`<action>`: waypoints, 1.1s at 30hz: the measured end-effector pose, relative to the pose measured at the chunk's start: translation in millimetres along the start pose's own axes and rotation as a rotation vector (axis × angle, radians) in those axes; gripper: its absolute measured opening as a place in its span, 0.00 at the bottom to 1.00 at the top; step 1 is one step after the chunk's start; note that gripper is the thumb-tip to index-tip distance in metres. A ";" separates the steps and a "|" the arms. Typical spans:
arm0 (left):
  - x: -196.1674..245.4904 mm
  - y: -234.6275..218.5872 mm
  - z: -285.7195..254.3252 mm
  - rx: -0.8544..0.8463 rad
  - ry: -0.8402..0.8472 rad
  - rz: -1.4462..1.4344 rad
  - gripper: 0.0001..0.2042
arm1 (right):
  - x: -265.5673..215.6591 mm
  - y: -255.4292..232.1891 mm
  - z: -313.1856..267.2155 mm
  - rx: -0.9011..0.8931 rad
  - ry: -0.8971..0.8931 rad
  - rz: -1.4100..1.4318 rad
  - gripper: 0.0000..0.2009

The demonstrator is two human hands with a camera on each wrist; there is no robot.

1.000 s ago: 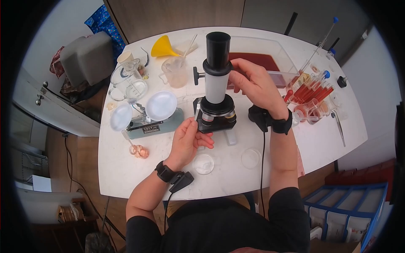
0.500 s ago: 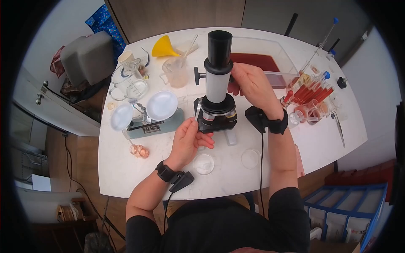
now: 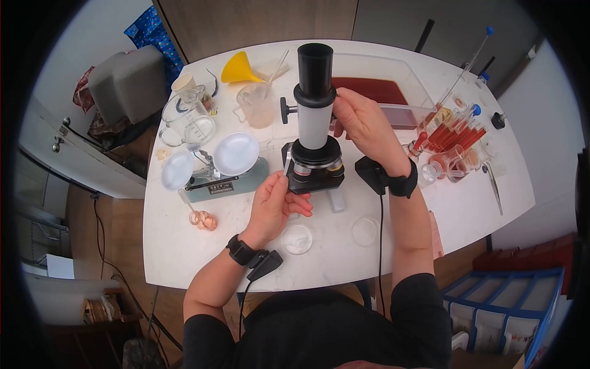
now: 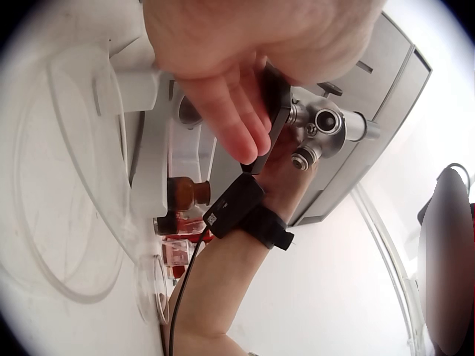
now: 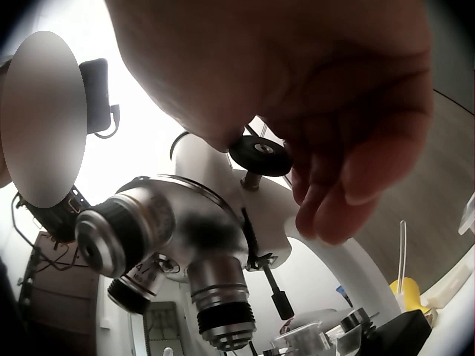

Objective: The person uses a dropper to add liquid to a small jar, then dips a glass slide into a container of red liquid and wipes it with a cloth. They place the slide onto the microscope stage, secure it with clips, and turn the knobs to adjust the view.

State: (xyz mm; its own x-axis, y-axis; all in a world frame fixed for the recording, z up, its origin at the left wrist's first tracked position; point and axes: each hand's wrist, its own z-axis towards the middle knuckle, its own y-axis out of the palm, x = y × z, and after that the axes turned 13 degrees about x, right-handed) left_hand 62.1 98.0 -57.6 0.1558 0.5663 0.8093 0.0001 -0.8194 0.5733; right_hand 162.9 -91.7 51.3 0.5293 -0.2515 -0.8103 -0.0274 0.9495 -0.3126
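The black and white microscope (image 3: 314,126) stands upright at the centre of the table. My right hand (image 3: 373,132) is at the right side of its tube; in the right wrist view that hand (image 5: 297,81) grips the black round focus knob (image 5: 261,156), with its fingertips partly hidden. Low on the left, my left hand (image 3: 270,206) pinches the edge of the black stage (image 3: 313,183), beside a narrow pale strip (image 3: 287,161). In the left wrist view, the left hand's fingers (image 4: 241,122) extend by the stage. Silver objective lenses (image 5: 220,300) hang above the stage.
A two-pan balance (image 3: 218,186) is left of the microscope. Two clear dishes (image 3: 297,239) lie in front. Behind are a yellow funnel (image 3: 238,69), a beaker (image 3: 255,107) and a clear tray (image 3: 405,71). Red-filled tubes (image 3: 452,132) and tweezers (image 3: 493,187) are at right.
My right hand shifted slightly at the tube's side, and its wrist moved a little left. The tube's top shifted slightly right, then back left. My left hand stayed in place.
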 end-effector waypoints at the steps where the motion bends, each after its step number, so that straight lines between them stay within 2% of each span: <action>1: 0.1 0.1 0.0 0.000 0.001 0.003 0.14 | -0.2 -0.2 -0.1 0.001 -0.006 -0.005 0.20; 9: 1.0 0.6 -0.4 0.002 -0.004 0.005 0.14 | -3.5 -5.7 0.2 -0.030 -0.020 -0.030 0.16; 12: 0.9 0.6 -0.1 0.002 -0.003 0.007 0.14 | -3.4 -7.1 -0.1 0.002 -0.030 0.051 0.13; 18: 0.1 0.1 -0.1 0.002 0.000 0.001 0.13 | -7.4 -13.8 -0.6 0.074 -0.216 0.031 0.15; 21: 0.1 0.2 -0.5 -0.001 -0.001 -0.004 0.13 | -16.9 -17.4 -2.9 0.047 -0.265 -0.032 0.16; 27: -1.3 -1.6 0.7 -0.008 0.008 0.002 0.13 | -7.2 -16.4 0.5 0.029 -0.250 -0.038 0.18; 33: 0.3 0.4 -0.1 0.001 0.009 0.013 0.13 | -5.6 -16.4 -0.2 0.000 -0.146 0.027 0.18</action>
State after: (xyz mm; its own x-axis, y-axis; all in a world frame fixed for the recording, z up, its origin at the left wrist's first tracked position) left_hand 62.0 97.9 -57.1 0.1467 0.5561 0.8181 -0.0008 -0.8269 0.5623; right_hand 160.2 -105.9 60.8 0.6464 -0.1955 -0.7375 -0.0438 0.9555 -0.2917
